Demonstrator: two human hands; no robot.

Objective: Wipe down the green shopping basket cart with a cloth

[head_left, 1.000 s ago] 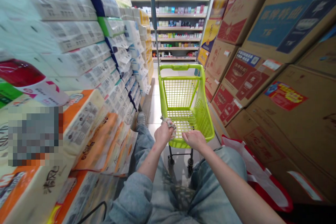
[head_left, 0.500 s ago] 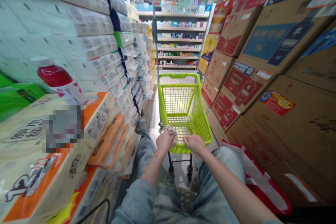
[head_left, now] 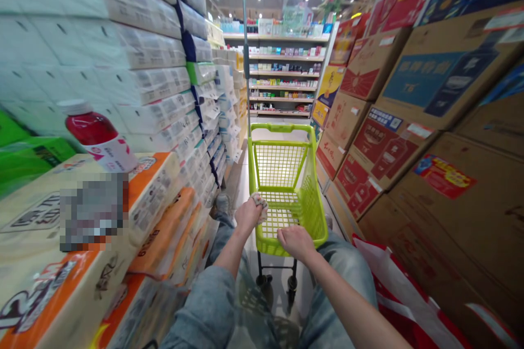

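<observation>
A small lime-green shopping cart [head_left: 321, 210] stands between my knees, its mesh basket toward me. My left hand [head_left: 246, 215] is closed round a crumpled, pale, speckled cloth [head_left: 260, 206] at the basket's left rim. Whether the cloth presses on the rim is hard to see. At the near rim, my right hand [head_left: 297, 241] has its fingers curled over the edge, gripping the cart. A thin upright pole [head_left: 246, 54] rises at the basket's far left corner.
Stacked tissue packs [head_left: 151, 49] line the left side. On a nearer pack stand a red-capped-with-white drink bottle [head_left: 108, 147] and a blurred-out item [head_left: 96, 210]. Cardboard cartons [head_left: 434, 82] wall the right, with a red-and-white bag [head_left: 393, 278] below. Stocked shelves [head_left: 286, 57] stand ahead.
My left hand has shifted left with the cloth, along the cart's left side. My right hand sits slightly lower and further left. The whole scene appears lower in view.
</observation>
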